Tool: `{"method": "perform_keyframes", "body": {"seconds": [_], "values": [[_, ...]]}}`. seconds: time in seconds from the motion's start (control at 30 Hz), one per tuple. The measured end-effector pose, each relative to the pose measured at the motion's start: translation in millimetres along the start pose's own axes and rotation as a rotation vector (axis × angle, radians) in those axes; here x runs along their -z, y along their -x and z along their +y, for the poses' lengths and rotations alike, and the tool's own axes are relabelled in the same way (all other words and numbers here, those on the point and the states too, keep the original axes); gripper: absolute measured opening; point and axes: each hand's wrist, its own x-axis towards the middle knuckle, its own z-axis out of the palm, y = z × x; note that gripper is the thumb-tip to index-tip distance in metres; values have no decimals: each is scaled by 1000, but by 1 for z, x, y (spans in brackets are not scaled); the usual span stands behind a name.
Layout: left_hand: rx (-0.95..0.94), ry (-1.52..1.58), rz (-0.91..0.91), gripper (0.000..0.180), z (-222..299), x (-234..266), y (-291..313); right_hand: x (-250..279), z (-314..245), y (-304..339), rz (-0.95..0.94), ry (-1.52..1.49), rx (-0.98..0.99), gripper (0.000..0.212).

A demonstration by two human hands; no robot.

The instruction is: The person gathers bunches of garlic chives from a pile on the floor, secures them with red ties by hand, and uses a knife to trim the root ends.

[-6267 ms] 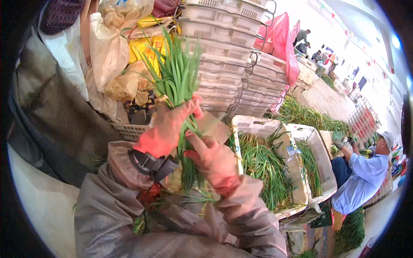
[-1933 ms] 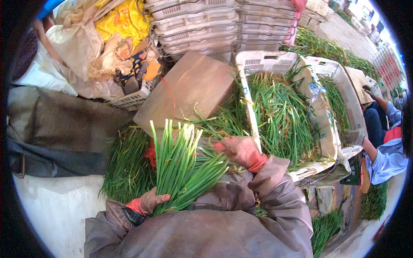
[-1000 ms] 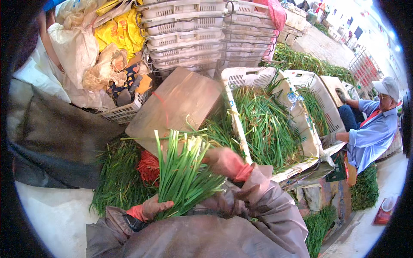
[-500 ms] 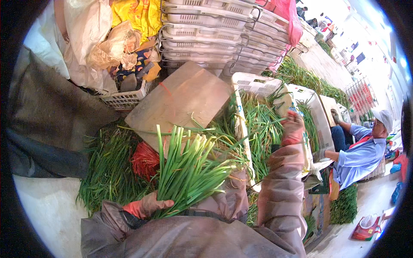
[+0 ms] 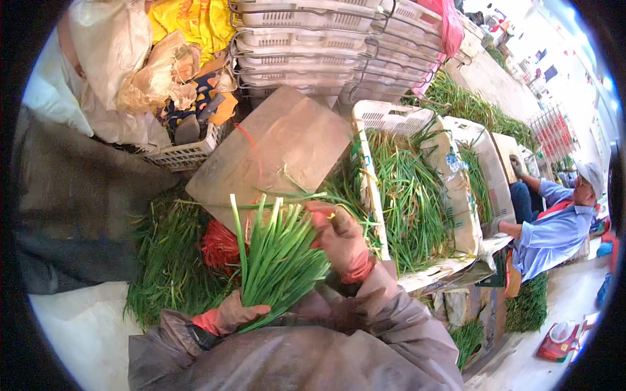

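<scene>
A bunch of garlic chives point(image 5: 277, 260) stands tilted over my lap, its pale ends fanned out at the top. My gloved left hand point(image 5: 233, 313) is closed round its lower part. At the upper right side of the bunch is my gloved right hand point(image 5: 342, 240), fingers curled against the stalks; its fingertips are partly hidden. Beyond the bunch lies a slanted brown board point(image 5: 274, 143) with a thin red strand across it. A bundle of red ties point(image 5: 220, 246) rests left of the bunch, on a heap of loose chives point(image 5: 169, 260).
To the right stands a white crate point(image 5: 398, 117) filled with chives. Stacked white crates point(image 5: 300, 42) rise at the back, beside a basket point(image 5: 189, 151) of scraps and sacks. A co-worker point(image 5: 557, 215) in a blue shirt sits at the far right.
My right hand has come back from over the white crate to the bunch. The bunch's right side is drawn closer together. My left hand keeps its hold.
</scene>
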Motion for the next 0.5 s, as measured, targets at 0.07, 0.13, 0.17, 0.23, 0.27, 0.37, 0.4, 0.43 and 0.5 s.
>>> {"method": "perform_keyframes", "body": {"seconds": [0.07,0.13,0.17,0.23,0.27,0.37,0.4,0.43,0.5], "values": [[29,349,-73,53,30,5,-4,28,26,-22,111,82,248,14],[122,803,-154,50,47,8,-6,70,13,-44,297,191,308,14],[27,666,-128,49,47,9,-5,95,3,-55,403,216,242,16],[-63,533,-96,49,41,13,-3,139,-16,-67,639,119,392,15],[37,434,-50,50,32,16,-1,165,-16,-72,653,20,497,14],[174,274,24,54,-24,19,6,256,7,-74,830,144,543,13],[217,223,54,57,-25,20,5,289,19,-71,826,16,587,14],[212,228,52,57,-23,23,7,321,33,-70,960,-4,547,16],[220,250,35,61,17,31,11,323,36,-69,1242,-188,537,18]]}}
